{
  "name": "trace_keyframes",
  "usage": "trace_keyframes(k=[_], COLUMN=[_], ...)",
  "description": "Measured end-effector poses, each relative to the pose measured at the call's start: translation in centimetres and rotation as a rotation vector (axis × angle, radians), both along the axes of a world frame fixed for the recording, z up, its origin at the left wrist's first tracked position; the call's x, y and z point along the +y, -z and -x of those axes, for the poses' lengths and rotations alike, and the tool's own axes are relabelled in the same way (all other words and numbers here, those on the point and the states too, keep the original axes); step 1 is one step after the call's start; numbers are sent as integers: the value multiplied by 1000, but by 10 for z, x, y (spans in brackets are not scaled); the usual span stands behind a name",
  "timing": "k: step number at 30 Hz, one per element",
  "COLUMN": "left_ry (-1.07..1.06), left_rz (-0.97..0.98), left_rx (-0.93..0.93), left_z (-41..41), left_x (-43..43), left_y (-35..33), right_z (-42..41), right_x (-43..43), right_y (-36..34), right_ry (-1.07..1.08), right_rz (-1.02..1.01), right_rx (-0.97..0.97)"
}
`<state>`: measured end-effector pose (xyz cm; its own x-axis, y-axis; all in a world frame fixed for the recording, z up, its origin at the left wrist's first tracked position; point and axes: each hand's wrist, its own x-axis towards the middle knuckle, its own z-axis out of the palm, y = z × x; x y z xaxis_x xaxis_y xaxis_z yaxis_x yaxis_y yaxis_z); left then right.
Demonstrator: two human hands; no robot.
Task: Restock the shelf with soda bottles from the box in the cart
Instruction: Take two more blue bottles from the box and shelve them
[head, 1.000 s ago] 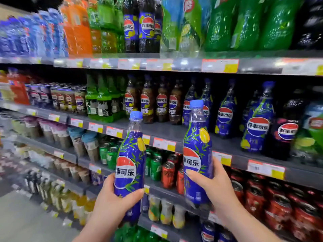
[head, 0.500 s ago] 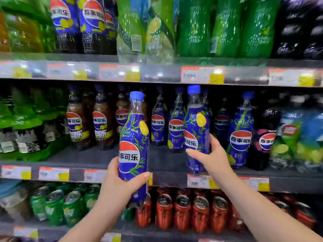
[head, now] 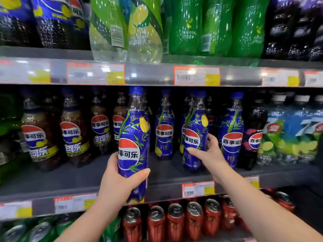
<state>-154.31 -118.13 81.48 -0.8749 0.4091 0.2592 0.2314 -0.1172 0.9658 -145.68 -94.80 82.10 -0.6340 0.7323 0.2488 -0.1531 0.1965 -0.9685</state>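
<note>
While the left hand [head: 120, 182] grips one bottle [head: 132, 137], the right hand [head: 209, 152] clasps another bottle [head: 194, 130].

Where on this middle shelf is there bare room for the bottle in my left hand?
Bare shelf in front of the brown bottles, and between left bottle and right bottle. Crowded past the right hand.

I see two blue Pepsi bottles, each with a blue cap and a printed lemon and green leaves. The near bottle [head: 133, 145] is upright in my left hand [head: 120, 182], in front of the shelf [head: 70, 177] edge. The far bottle [head: 195, 137] is upright in my right hand [head: 209, 154], low over the shelf, between shelved bottles [head: 165, 135] of the same kind.
</note>
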Motion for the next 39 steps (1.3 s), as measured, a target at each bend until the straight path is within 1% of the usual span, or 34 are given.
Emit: trace_keyframes(k=[5, 10, 12, 16, 20, 25, 29, 32, 34, 39], left_ry=[19, 36, 35, 36, 41, 28, 37, 40, 7, -58], left_rz=[-6, -11, -11, -11, -23, 0, 38, 71, 99, 132], left_rx=[-41, -45, -44, -50, -55, -14, 5, 34, 70, 81], left_z=[0, -3, -4, -4, -4, -2, 1, 5, 7, 13], left_x=[11, 17, 19, 24, 30, 42, 60, 78, 89, 113], left_y=[3, 1, 1, 1, 0, -6, -8, -6, -4, 6], right_z=[-3, -5, -4, 1, -1, -1, -5, -11, -13, -16], right_x=[-1, 4, 3, 1, 1, 1, -4, -5, -4, -4], right_y=[1, 3, 3, 7, 6, 5, 8, 14, 21, 28], right_ry=[38, 29, 31, 141, 132, 98, 138, 172, 161, 114], right_rz=[-118, -53, -80, -198, -156, -159, -235, -278, -283, -245], right_rx=[-79, -43, -76, -133, -114, -145, -143, -185, -191, -203])
